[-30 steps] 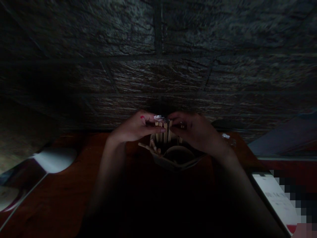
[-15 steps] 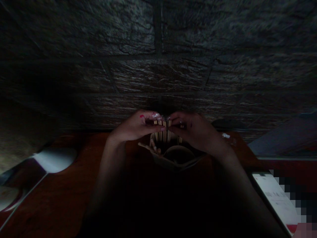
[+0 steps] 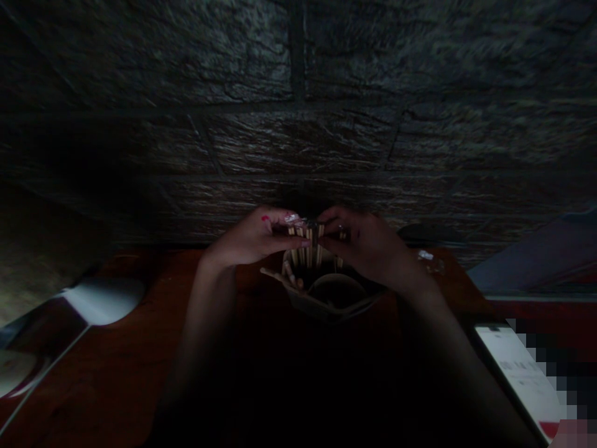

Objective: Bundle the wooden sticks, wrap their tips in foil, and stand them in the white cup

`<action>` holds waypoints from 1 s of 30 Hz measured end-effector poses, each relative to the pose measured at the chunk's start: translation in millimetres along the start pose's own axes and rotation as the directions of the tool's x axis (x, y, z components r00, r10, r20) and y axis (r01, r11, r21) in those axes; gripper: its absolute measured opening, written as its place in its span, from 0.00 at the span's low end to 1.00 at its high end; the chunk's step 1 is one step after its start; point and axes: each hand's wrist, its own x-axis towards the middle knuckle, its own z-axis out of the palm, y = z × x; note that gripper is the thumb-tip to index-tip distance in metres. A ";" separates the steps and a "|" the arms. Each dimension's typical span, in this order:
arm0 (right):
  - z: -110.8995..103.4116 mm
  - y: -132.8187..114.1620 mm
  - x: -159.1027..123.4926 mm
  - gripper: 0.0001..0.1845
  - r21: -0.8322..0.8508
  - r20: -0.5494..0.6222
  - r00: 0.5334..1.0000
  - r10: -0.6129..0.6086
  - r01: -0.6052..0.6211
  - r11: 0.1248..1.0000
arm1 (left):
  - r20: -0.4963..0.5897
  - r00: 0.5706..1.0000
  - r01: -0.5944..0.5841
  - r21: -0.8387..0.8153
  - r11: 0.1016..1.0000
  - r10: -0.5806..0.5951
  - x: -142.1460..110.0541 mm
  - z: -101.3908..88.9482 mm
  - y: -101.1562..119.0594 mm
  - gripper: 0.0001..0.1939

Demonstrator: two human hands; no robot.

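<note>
Several pale wooden sticks (image 3: 308, 254), which look like chopsticks, stand upright in a wide, angular container (image 3: 333, 309). My left hand (image 3: 254, 238) is closed, with thumb and fingers around the upper ends of the left sticks. Shiny clear plastic (image 3: 293, 219) shows at its fingertips. Opposite it, my right hand (image 3: 366, 239) is closed on the sticks at the right of the bunch, partly hiding them. A thicker light stick (image 3: 290, 274) leans at the container's left rim. Poor light hides much of the container's inside.
The container stands on a brown wooden table (image 3: 135, 367) against a stone-block wall (image 3: 233, 62). A white rounded object (image 3: 105, 302) lies at the left. On the right are a bit of shiny wrapper (image 3: 425, 255) and a lit phone (image 3: 515, 373), beside a blurred-out area.
Both hands stay at the tops of the sticks. The fingertips have parted very slightly, and the gap between the left and right sticks looks a little wider.
</note>
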 end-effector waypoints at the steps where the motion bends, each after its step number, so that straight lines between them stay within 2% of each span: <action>1: 0.6 -0.1 0.2 0.11 0.009 -0.001 1.000 0.003 -0.003 1.000 | 0.006 1.000 0.000 0.002 1.000 0.000 0.1 -0.1 -0.1 0.09; 5: 1.1 -0.8 0.3 0.05 0.026 0.009 1.000 0.004 -0.004 1.000 | 0.004 1.000 -0.005 0.003 1.000 0.005 0.0 -0.3 0.5 0.09; 15: 1.5 -1.6 1.5 0.04 -0.020 -0.010 1.000 0.008 -0.008 1.000 | 0.068 0.998 -0.016 0.023 1.000 0.014 -1.7 -1.2 7.1 0.09; 20: 2.9 1.9 1.9 0.03 0.007 0.013 0.999 -0.030 0.030 1.000 | 0.041 0.999 -0.007 0.008 1.000 0.007 -2.4 -1.6 6.6 0.08; 23: 2.1 2.8 1.7 0.02 0.008 -0.019 0.999 -0.031 0.031 0.999 | 0.040 0.999 0.009 -0.020 1.000 -0.009 -4.8 -2.4 8.9 0.07; 30: -1.8 -6.1 -0.6 0.03 0.025 -0.055 0.995 -0.079 0.080 0.996 | -0.087 0.996 -0.007 -0.092 0.996 -0.001 -4.4 -3.4 5.2 0.09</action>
